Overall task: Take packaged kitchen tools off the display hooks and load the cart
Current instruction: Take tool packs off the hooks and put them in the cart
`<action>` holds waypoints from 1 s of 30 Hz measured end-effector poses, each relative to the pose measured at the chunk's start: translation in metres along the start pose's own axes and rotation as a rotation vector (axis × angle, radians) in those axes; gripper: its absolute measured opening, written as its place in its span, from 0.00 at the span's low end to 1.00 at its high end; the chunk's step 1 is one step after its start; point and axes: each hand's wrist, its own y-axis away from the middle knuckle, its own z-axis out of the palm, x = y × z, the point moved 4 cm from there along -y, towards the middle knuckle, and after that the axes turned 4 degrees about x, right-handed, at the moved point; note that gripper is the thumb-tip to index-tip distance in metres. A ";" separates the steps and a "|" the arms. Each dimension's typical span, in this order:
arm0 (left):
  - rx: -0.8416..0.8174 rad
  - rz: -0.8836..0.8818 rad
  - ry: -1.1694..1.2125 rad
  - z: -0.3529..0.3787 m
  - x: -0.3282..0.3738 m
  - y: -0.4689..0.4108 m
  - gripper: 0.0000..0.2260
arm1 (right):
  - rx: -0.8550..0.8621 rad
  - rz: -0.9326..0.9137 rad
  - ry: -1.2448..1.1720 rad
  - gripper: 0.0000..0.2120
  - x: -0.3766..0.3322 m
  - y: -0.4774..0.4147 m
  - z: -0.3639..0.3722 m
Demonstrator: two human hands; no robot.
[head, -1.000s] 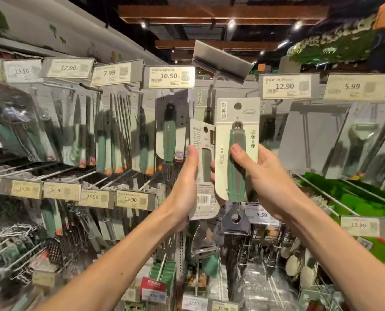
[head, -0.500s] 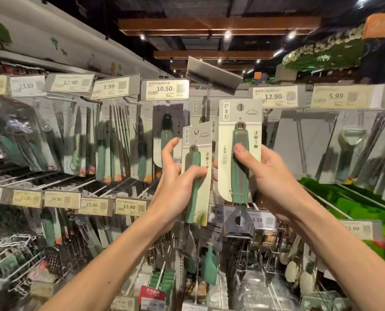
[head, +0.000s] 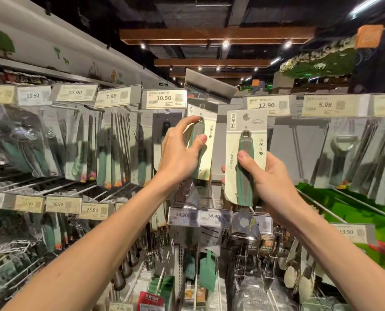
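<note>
— Gripping what with your right hand [head: 274,182]?
— Your fingers and thumb wrap a green-handled carded tool [head: 234,140] marked "KITCHEN", centre right of the frame.
— And your left hand [head: 178,153]?
— It pinches a second carded tool [head: 208,158] at centre, beside the 10.50 tag [head: 164,98]; the 12.90 tag [head: 266,105] and the 5.99 tag [head: 325,105] are at upper right.

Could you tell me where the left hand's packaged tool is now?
Head view, centre-left: the left hand grips the packaged tool below-right of the 10.50 price tag, beside the packaged peeler.
</note>
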 end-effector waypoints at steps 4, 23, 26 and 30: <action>0.002 -0.057 -0.035 0.014 -0.008 -0.007 0.17 | -0.003 -0.015 0.033 0.12 -0.001 0.001 0.001; -0.218 -0.015 -0.344 0.026 -0.014 -0.004 0.22 | 0.056 -0.020 0.226 0.08 0.019 -0.004 -0.003; -0.209 -0.018 -0.036 0.020 -0.008 0.023 0.19 | 0.056 -0.009 0.250 0.09 0.026 -0.005 0.001; -0.279 -0.100 0.215 0.020 -0.006 0.040 0.24 | 0.035 0.024 0.233 0.14 0.030 -0.010 0.020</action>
